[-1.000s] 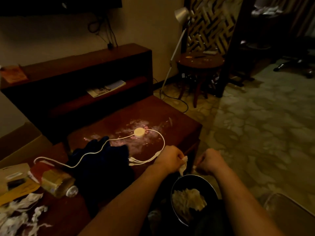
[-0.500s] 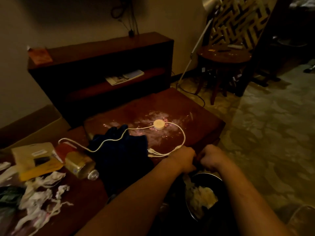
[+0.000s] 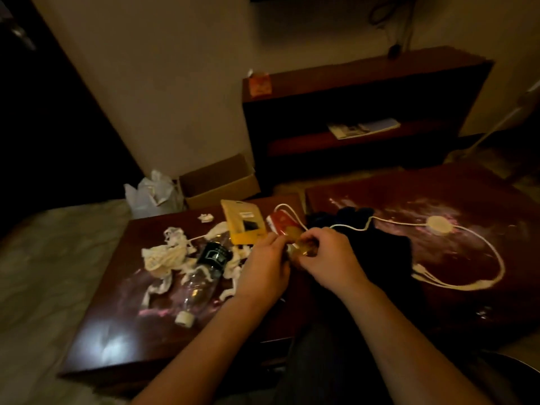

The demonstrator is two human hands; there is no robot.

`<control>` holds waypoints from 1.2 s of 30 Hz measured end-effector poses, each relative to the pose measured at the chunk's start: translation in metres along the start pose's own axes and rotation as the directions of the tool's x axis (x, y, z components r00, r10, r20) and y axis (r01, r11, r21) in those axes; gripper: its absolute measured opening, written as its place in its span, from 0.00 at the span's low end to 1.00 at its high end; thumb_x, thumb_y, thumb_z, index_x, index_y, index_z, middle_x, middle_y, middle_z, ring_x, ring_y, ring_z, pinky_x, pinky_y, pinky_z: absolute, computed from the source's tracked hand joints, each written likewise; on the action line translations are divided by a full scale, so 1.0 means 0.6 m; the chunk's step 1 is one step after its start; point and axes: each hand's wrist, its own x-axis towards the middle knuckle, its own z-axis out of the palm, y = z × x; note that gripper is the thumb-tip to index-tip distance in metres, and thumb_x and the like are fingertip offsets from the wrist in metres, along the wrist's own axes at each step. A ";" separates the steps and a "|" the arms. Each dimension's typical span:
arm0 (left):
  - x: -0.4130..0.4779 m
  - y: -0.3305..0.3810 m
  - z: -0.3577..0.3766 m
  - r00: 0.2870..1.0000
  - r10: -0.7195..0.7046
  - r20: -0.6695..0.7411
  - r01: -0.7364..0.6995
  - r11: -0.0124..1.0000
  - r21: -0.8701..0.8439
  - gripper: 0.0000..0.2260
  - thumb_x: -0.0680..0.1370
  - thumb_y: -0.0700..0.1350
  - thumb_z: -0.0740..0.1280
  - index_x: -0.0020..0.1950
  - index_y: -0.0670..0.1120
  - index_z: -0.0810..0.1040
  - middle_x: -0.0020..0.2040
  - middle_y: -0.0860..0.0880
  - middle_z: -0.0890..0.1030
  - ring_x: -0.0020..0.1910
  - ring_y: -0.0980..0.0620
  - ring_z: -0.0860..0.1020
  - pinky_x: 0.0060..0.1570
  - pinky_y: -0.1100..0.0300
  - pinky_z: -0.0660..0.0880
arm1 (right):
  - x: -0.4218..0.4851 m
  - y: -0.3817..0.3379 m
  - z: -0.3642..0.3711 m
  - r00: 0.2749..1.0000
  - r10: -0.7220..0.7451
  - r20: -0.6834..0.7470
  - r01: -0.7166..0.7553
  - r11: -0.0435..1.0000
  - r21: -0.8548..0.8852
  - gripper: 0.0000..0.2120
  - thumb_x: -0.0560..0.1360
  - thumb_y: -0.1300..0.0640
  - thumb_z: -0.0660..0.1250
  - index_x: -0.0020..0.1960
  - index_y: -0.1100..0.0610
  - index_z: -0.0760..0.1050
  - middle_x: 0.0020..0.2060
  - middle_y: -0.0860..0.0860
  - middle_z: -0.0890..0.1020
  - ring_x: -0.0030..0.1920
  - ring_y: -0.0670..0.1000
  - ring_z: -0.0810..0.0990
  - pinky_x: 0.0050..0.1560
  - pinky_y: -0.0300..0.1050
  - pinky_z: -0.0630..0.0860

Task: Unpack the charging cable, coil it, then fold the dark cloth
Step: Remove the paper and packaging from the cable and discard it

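Observation:
The white charging cable (image 3: pixel 493 252) lies unpacked on the dark red table (image 3: pixel 482 200). Its round hub (image 3: pixel 438 225) sits mid-table and its plug ends (image 3: pixel 420 271) lie by the dark cloth (image 3: pixel 385 252). One strand crosses the cloth and loops round an amber bottle with a red label (image 3: pixel 282 224) lying on its side. My left hand (image 3: pixel 263 270) and my right hand (image 3: pixel 330 258) meet at that bottle's near end, fingers curled round it. The yellow cable package (image 3: pixel 242 223) lies just behind my left hand.
A clear plastic bottle with a black label (image 3: pixel 204 276) and torn white paper (image 3: pixel 166 254) litter the left table (image 3: pixel 122 340). A cardboard box (image 3: pixel 219 182) and a white bag (image 3: pixel 152 191) stand on the floor behind. A dark shelf unit (image 3: pixel 365 83) lines the wall.
The view has swung left. Both hands left the bin at the table's right edge and moved to the amber bottle. The white scrap they held is gone.

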 end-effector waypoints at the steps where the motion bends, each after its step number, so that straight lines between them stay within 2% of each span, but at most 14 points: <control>1: -0.013 -0.031 -0.009 0.999 -0.035 -0.008 0.036 0.999 0.041 0.21 0.76 0.39 0.69 0.68 0.51 0.76 0.64 0.51 0.76 0.63 0.51 0.73 0.62 0.61 0.71 | 0.003 -0.015 0.029 1.000 -0.011 -0.029 0.009 0.997 -0.073 0.22 0.69 0.47 0.79 0.60 0.49 0.78 0.54 0.47 0.78 0.56 0.49 0.77 0.55 0.47 0.79; 4: -0.041 -0.092 -0.025 0.995 -0.099 0.029 0.094 0.987 0.130 0.23 0.77 0.43 0.70 0.72 0.52 0.72 0.67 0.52 0.73 0.67 0.50 0.71 0.67 0.54 0.72 | 0.013 -0.039 0.083 0.998 -0.042 -0.056 0.025 0.959 -0.283 0.38 0.67 0.40 0.78 0.72 0.47 0.67 0.64 0.49 0.70 0.66 0.53 0.67 0.63 0.49 0.75; 7: -0.053 -0.124 -0.028 0.992 -0.124 0.031 0.119 0.984 0.129 0.23 0.78 0.44 0.70 0.72 0.53 0.71 0.67 0.53 0.72 0.67 0.52 0.70 0.69 0.55 0.71 | 0.027 -0.040 0.107 0.998 -0.028 -0.059 0.005 0.931 -0.364 0.44 0.67 0.38 0.78 0.76 0.48 0.62 0.67 0.51 0.70 0.68 0.55 0.67 0.66 0.50 0.73; 13: -0.032 -0.129 -0.005 0.991 -0.127 -0.044 0.131 0.988 0.081 0.21 0.78 0.46 0.69 0.71 0.54 0.73 0.64 0.53 0.75 0.63 0.53 0.73 0.63 0.58 0.74 | 0.032 -0.026 0.120 1.000 0.009 -0.007 -0.011 0.934 -0.356 0.40 0.69 0.41 0.76 0.75 0.49 0.63 0.66 0.51 0.77 0.66 0.57 0.71 0.65 0.52 0.73; 18: -0.014 -0.107 0.016 0.991 -0.122 -0.062 0.123 0.992 0.023 0.18 0.78 0.47 0.69 0.68 0.54 0.74 0.64 0.54 0.75 0.63 0.55 0.73 0.64 0.58 0.74 | 0.029 -0.005 0.101 0.995 0.076 -0.063 -0.084 0.986 -0.144 0.37 0.65 0.45 0.78 0.70 0.47 0.69 0.61 0.49 0.78 0.62 0.53 0.75 0.58 0.51 0.79; 24: -0.015 -0.113 0.004 0.990 -0.108 -0.094 0.111 0.994 0.027 0.18 0.77 0.47 0.71 0.66 0.56 0.73 0.63 0.57 0.75 0.63 0.57 0.72 0.63 0.58 0.75 | 0.023 -0.014 0.056 0.993 0.105 -0.048 -0.099 0.989 0.111 0.29 0.63 0.48 0.79 0.63 0.45 0.77 0.53 0.45 0.81 0.50 0.45 0.81 0.50 0.45 0.82; 27: -0.003 -0.095 0.010 0.987 -0.108 -0.119 0.108 0.994 -0.002 0.18 0.76 0.47 0.72 0.65 0.54 0.72 0.62 0.57 0.73 0.62 0.58 0.71 0.62 0.59 0.74 | 0.012 -0.012 0.005 0.996 0.079 -0.030 -0.074 0.986 0.146 0.28 0.64 0.51 0.80 0.62 0.46 0.78 0.53 0.45 0.79 0.51 0.45 0.80 0.52 0.44 0.82; 29: 0.009 -0.064 0.024 0.989 -0.088 -0.116 0.086 0.996 -0.018 0.15 0.76 0.44 0.70 0.61 0.53 0.72 0.59 0.57 0.72 0.58 0.58 0.72 0.56 0.60 0.76 | -0.002 0.000 -0.032 0.998 0.048 -0.032 -0.045 0.994 0.103 0.28 0.65 0.50 0.81 0.63 0.45 0.78 0.55 0.45 0.76 0.52 0.46 0.78 0.54 0.42 0.79; 32: 0.032 -0.005 0.042 0.992 -0.079 -0.097 0.073 0.995 -0.062 0.10 0.76 0.40 0.66 0.51 0.53 0.69 0.52 0.56 0.70 0.51 0.55 0.73 0.45 0.56 0.78 | -0.031 0.031 -0.088 1.000 -0.012 -0.022 0.014 0.996 0.083 0.27 0.66 0.52 0.81 0.62 0.45 0.77 0.56 0.42 0.74 0.52 0.42 0.76 0.50 0.35 0.76; 36: 0.073 0.088 0.071 0.999 -0.037 0.023 0.037 0.999 -0.030 0.10 0.76 0.40 0.61 0.40 0.55 0.71 0.46 0.57 0.73 0.43 0.55 0.75 0.41 0.52 0.77 | -0.093 0.096 -0.188 0.999 0.026 -0.039 -0.022 0.995 0.100 0.25 0.63 0.52 0.81 0.57 0.42 0.77 0.59 0.42 0.77 0.55 0.41 0.79 0.52 0.39 0.79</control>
